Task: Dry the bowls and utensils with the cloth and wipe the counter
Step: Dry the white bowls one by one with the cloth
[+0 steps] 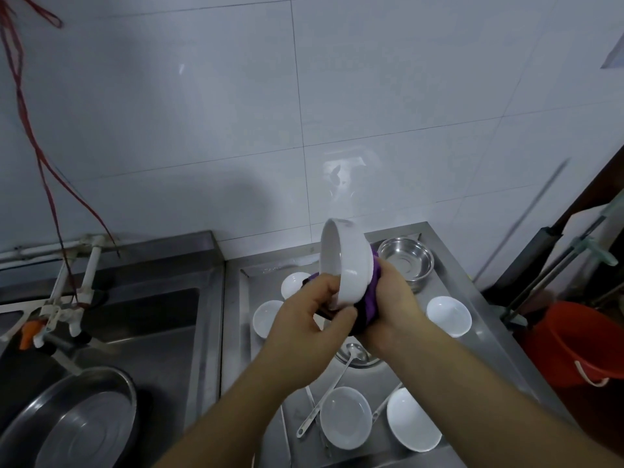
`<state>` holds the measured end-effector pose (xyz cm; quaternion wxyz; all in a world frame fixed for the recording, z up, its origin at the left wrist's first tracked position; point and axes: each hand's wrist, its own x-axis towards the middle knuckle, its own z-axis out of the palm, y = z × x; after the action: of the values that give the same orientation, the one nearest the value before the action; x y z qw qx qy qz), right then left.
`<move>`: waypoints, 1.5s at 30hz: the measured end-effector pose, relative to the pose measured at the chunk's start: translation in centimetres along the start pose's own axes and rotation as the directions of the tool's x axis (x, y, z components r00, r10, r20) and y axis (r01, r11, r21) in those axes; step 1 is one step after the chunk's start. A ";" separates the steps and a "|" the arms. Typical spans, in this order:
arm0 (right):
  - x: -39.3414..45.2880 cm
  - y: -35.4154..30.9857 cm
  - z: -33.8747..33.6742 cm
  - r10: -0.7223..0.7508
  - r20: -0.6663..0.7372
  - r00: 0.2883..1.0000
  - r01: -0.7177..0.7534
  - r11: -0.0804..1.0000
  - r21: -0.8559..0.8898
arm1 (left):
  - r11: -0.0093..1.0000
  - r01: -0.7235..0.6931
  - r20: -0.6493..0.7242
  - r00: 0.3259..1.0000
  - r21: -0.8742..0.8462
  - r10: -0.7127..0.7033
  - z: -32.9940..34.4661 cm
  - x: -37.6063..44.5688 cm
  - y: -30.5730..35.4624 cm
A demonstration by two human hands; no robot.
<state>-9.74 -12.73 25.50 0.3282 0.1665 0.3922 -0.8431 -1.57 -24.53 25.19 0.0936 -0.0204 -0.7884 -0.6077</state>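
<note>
**A big white bowl held up on its side**

The person is holding a big round white bowl [344,265] up in the air, above the shiny steel counter [236,298]. The bowl is tipping on its side. Its open mouth is facing left and a bit toward the wall, and its bottom is pointing right and down.

The left hand [312,319] is gripping the lower edge of the bowl, with the thumb curling over the rim. The right hand [388,309] is pressing a purple cloth [369,298] against the bottom of the bowl, with its fingers curling around the cloth (the fingertips are hiding behind it).

Under the hands, small white bowls are sitting open side up on the counter, like one on the right [448,315] and one near the front [344,422]. A long steel ladle [332,390] is lying there too, its handle pointing toward the person and its scoop pointing away. A steel bowl [405,261] is sitting at the back, near the tiled wall.

On the left, a big steel basin [84,423] is resting in the sink [162,319]. An orange bucket [580,346] is standing at the right.
</note>
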 end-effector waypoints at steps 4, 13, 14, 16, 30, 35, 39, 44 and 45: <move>0.2 0.1 0.0 -0.098 -0.095 0.991 0.093 0.994 -0.055 | 0.994 0.079 -0.032 0.996 -0.076 -0.082 -1.0 1.5 1.6; -1.6 2.0 0.9 -0.612 -0.153 0.775 0.517 0.755 -0.403 | 0.851 0.267 -0.050 0.945 -0.453 -0.323 0.2 1.9 1.2; -1.9 2.3 0.8 -0.671 -0.068 0.738 0.574 0.677 -0.461 | 0.814 0.272 -0.043 0.939 -0.513 -0.341 0.2 2.1 1.4; -2.5 1.9 0.6 -0.746 0.213 0.631 0.695 0.422 -0.582 | 0.763 0.277 -0.003 0.939 -0.584 -0.344 0.0 2.3 1.6; 1.8 -2.8 -2.1 -0.351 -0.118 0.929 0.283 0.878 -0.386 | 0.851 0.273 0.146 0.962 -0.448 -0.232 1.1 1.0 -1.5; 3.3 -1.3 -4.6 -0.143 -0.266 0.953 0.086 0.973 -0.215 | 0.982 0.173 0.097 0.979 0.077 -0.180 2.3 0.9 -2.9; 4.1 -1.3 -8.0 -0.199 -0.328 0.923 0.107 0.955 -0.278 | 0.876 0.074 0.157 0.973 0.476 -0.167 3.6 1.1 -4.1; 4.6 -2.7 -11.8 -0.227 -0.327 0.917 0.144 0.955 -0.258 | 0.583 -0.214 0.332 0.938 0.784 -0.102 6.1 2.2 -5.3; 4.4 -2.9 -12.3 -0.210 -0.282 0.936 0.139 0.958 -0.252 | 0.522 -0.259 0.367 0.923 0.813 -0.113 6.8 2.4 -5.5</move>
<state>-14.67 -3.78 16.90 0.2036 0.2205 0.5458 -0.7823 -5.51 -19.65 18.68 -0.0351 -0.1216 -0.9840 -0.1256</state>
